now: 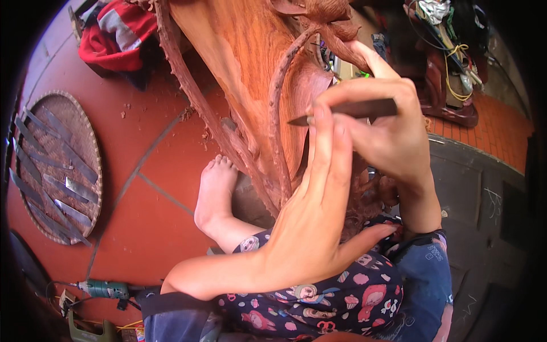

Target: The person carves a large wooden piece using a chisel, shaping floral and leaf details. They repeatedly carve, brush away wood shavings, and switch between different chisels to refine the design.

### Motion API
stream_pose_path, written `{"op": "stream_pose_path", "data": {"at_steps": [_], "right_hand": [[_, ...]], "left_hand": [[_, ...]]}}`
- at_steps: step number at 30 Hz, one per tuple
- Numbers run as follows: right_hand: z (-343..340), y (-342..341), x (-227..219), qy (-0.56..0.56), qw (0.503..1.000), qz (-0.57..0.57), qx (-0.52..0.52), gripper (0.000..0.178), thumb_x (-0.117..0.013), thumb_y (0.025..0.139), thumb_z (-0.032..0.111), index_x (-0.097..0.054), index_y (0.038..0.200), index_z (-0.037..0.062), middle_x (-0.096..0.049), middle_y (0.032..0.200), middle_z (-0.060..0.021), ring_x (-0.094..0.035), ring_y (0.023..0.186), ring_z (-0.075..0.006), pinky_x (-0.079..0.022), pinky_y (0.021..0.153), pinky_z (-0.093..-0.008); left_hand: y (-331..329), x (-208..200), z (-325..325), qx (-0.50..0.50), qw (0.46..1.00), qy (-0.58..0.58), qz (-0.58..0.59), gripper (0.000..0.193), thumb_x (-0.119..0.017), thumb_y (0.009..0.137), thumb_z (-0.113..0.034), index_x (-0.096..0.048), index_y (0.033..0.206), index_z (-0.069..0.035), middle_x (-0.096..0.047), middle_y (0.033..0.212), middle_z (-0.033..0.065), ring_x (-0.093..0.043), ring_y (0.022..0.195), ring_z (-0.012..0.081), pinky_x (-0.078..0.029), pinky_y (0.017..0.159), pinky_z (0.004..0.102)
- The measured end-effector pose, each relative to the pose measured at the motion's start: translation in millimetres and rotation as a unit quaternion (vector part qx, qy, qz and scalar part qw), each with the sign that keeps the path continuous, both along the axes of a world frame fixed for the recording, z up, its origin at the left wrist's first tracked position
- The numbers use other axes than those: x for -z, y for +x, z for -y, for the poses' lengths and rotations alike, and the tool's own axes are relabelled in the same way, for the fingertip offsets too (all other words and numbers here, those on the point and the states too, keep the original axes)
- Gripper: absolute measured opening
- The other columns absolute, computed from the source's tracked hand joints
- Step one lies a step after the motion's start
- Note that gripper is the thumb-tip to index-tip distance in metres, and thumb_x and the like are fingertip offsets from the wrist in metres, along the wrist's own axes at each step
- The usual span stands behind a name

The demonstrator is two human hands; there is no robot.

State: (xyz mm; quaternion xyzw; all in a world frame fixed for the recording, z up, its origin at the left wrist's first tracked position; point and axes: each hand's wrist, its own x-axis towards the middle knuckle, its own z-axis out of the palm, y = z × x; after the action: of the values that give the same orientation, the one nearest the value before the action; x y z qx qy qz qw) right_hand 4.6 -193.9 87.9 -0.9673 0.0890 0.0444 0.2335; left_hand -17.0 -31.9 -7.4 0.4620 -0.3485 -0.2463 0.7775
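Right of centre: right hand (393, 134), fingers gripping dark pointed blade (367, 108). Lower centre: left hand (305, 233), fingers straight, thumb wide. Top: carved wood (228, 57).

The left hand (310, 231) and right hand (390, 137) look bright and sharp. The red floor (154, 228) turns pale near the upper left edge. Some knife blades (81, 189) shine white. The black surface (473, 251) on the right is dim. Black fills the corners, and lines bend near the round rim.

Wide fisheye view, downward from close overhead.
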Motion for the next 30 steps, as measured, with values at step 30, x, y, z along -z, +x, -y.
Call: {"op": "stream_pose_path", "data": {"at_steps": [30], "right_hand": [[19.4, -8.5, 6.3, -0.081, 0.988, 0.057, -0.116, 0.021, -0.076, 0.086, -0.002, -0.071, 0.107, -0.0070, -0.076, 0.100, -0.0129, -0.073, 0.092, -0.0188, -0.039, 0.117, -0.0486]], "left_hand": [[11.8, -1.8, 23.2, -0.055, 0.998, -0.004, 0.011, 0.118, -0.082, 0.083, -0.026, 0.001, 0.159, 0.007, -0.001, 0.162, 0.0396, -0.026, 0.144, 0.0597, -0.047, 0.105, 0.0510]]}}
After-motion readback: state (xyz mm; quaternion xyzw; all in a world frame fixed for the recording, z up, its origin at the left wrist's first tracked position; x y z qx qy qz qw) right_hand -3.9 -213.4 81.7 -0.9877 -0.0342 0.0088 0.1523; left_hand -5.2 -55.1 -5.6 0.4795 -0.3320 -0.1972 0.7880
